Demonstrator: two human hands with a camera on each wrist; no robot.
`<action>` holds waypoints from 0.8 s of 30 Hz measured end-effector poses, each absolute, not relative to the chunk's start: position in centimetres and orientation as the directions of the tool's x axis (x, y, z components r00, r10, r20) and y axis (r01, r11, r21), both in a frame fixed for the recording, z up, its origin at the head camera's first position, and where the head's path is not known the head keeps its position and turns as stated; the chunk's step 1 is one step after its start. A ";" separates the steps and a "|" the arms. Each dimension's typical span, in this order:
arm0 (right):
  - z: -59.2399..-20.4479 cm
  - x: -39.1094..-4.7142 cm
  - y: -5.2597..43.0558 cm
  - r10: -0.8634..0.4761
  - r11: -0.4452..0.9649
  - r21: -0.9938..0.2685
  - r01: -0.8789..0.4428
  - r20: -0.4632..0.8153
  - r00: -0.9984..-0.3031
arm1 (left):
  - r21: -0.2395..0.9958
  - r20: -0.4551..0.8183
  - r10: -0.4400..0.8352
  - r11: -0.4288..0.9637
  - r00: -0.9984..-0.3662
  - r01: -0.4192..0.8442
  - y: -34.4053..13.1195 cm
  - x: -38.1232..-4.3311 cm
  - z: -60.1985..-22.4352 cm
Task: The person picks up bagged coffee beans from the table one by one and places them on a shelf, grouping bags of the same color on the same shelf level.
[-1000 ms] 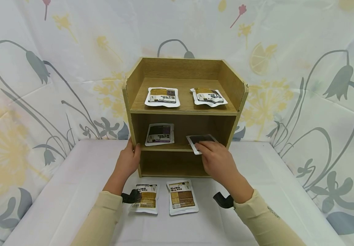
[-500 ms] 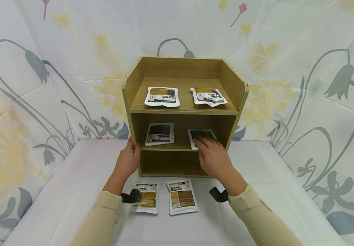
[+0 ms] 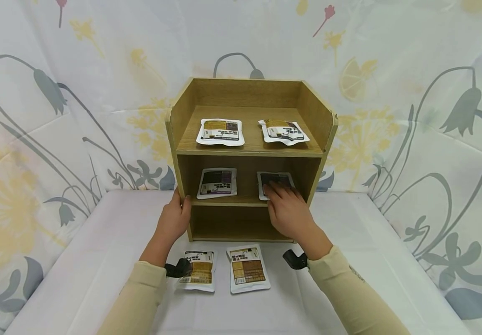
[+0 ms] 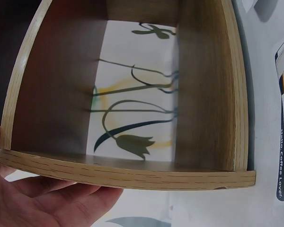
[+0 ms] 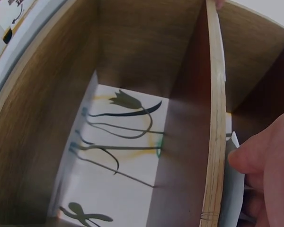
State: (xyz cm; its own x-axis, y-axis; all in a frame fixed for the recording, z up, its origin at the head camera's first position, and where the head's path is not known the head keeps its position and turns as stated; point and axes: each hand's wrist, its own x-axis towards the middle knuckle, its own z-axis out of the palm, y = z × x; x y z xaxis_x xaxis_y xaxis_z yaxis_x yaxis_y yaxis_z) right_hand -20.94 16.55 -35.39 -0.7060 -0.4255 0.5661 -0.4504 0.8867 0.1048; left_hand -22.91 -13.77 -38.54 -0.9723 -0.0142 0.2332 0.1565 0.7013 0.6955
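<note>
A small wooden shelf [image 3: 247, 152] with three levels stands on the white table. My left hand [image 3: 174, 218] holds its left side panel, thumb at the front edge, fingers along the outer face; the left wrist view shows those fingers [image 4: 80, 198] against the wood. On the middle level, at the right, lies a dark-labelled white pouch [image 3: 261, 186]. The fingers of my right hand [image 3: 291, 211] rest over it and hide part of its label. In the right wrist view the thumb [image 5: 251, 153] touches the pouch's edge [image 5: 233, 189], beside the shelf board.
A black and purple pouch [image 3: 217, 182] lies on the middle level's left. Two brown-labelled pouches, one left [image 3: 221, 132] and one right [image 3: 284, 132], lie on the top level. Two gold and brown pouches [image 3: 199, 270] [image 3: 248, 269] lie on the table before the shelf.
My right hand has pushed the dark-labelled pouch back onto the middle level, where it lies flatter and deeper. Its fingers have straightened over it. The left hand has stayed put.
</note>
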 end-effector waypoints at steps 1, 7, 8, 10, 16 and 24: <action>-35.4 -21.0 16.5 -0.424 0.888 0.105 -0.449 0.566 -0.707 | 0.695 0.235 -0.012 0.701 -0.972 0.159 -13.8 -22.9 -38.5; -35.6 -21.0 16.6 -0.411 0.892 0.084 -0.444 0.561 -0.719 | 0.694 0.239 -0.003 0.700 -0.971 0.169 -13.7 -22.9 -38.5; -35.5 -21.0 16.6 -0.410 0.892 0.082 -0.445 0.560 -0.719 | 0.694 0.240 -0.003 0.700 -0.971 0.170 -13.7 -22.9 -38.5; -35.5 -20.9 16.6 -0.412 0.891 0.083 -0.446 0.561 -0.718 | 0.695 0.242 -0.002 0.699 -0.970 0.171 -13.7 -22.9 -38.5; -35.0 -20.2 16.6 -0.415 0.890 0.083 -0.448 0.556 -0.720 | 0.700 0.235 -0.006 0.695 -0.972 0.165 -13.7 -22.8 -38.4; -34.5 -18.8 16.5 -0.431 0.880 0.076 -0.469 0.545 -0.719 | 0.700 0.224 -0.014 0.698 -0.975 0.151 -13.7 -22.8 -38.4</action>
State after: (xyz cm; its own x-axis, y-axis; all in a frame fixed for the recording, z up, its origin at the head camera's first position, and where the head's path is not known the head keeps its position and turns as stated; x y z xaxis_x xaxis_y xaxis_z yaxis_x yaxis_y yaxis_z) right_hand -18.75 16.55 -34.54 -0.7194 -0.4308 0.5448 -0.4690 0.8799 0.0764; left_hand -22.82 -13.71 -38.39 -0.9746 -0.0139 0.2236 0.1507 0.6978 0.7003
